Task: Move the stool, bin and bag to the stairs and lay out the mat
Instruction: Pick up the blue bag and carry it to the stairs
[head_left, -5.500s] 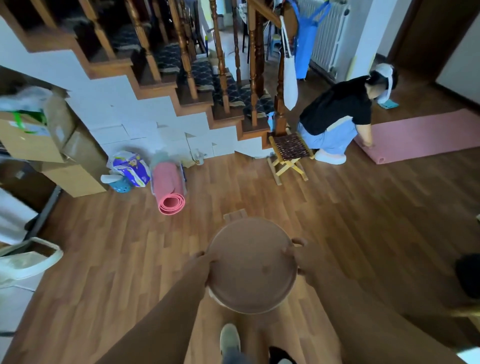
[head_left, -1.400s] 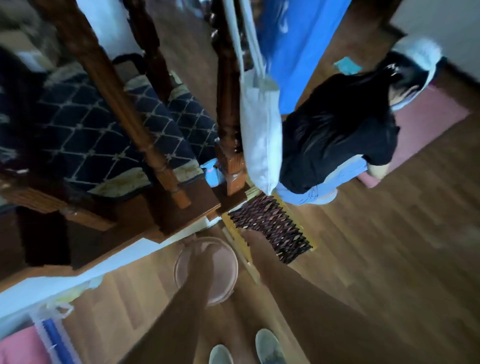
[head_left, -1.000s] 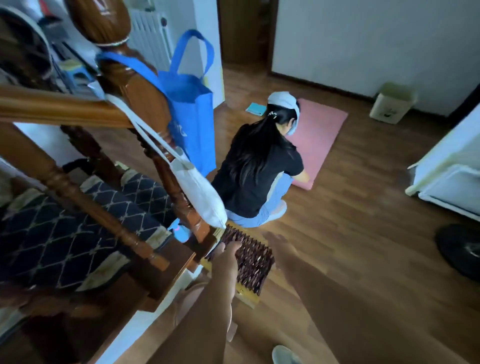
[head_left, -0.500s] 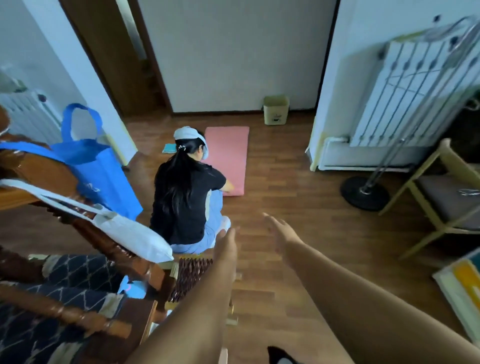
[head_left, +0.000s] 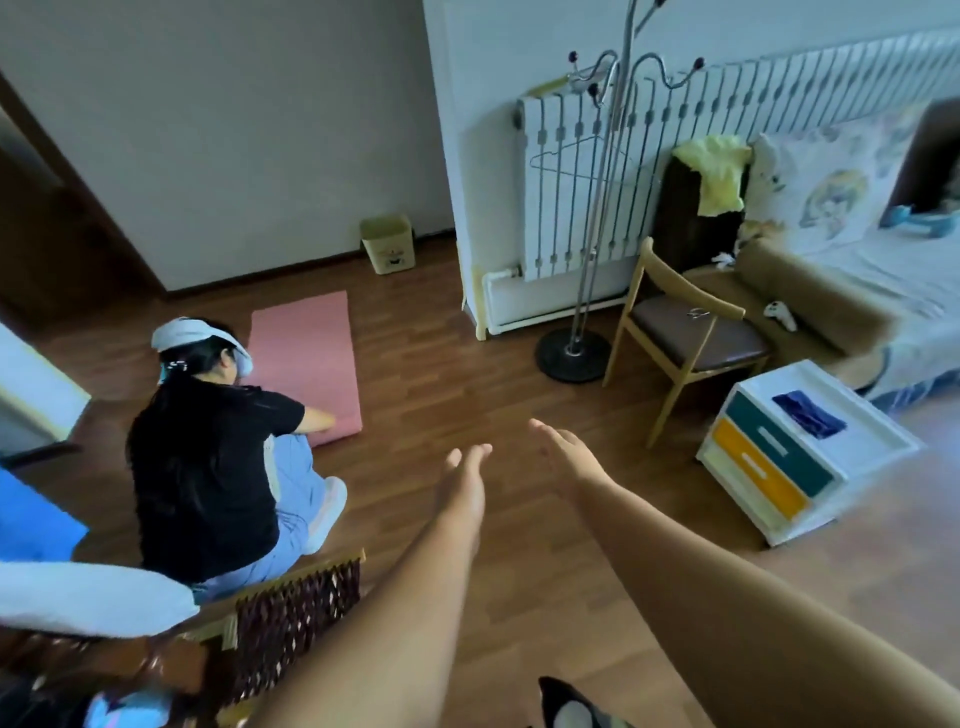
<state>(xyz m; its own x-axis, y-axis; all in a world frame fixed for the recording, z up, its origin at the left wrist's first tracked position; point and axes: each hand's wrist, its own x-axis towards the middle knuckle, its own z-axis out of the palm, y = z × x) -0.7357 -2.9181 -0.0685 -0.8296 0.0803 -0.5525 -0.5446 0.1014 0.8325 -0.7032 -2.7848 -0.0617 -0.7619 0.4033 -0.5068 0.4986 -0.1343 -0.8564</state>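
Over the wooden floor (head_left: 467, 364), the left hand (head_left: 465, 467) and right hand (head_left: 563, 457) reach forward side by side with fingers straight and relaxed, both released and holding nothing. Down at the lower left, a woven-seat stool (head_left: 296, 618) stands by the dark stair post, just behind a crouching person in a black top (head_left: 202, 467) whose hand rests on the pink mat (head_left: 306, 358) lying flat on the floor. Beyond the mat, a small pale bin (head_left: 388, 244) sits against the far wall, well apart from the stool.
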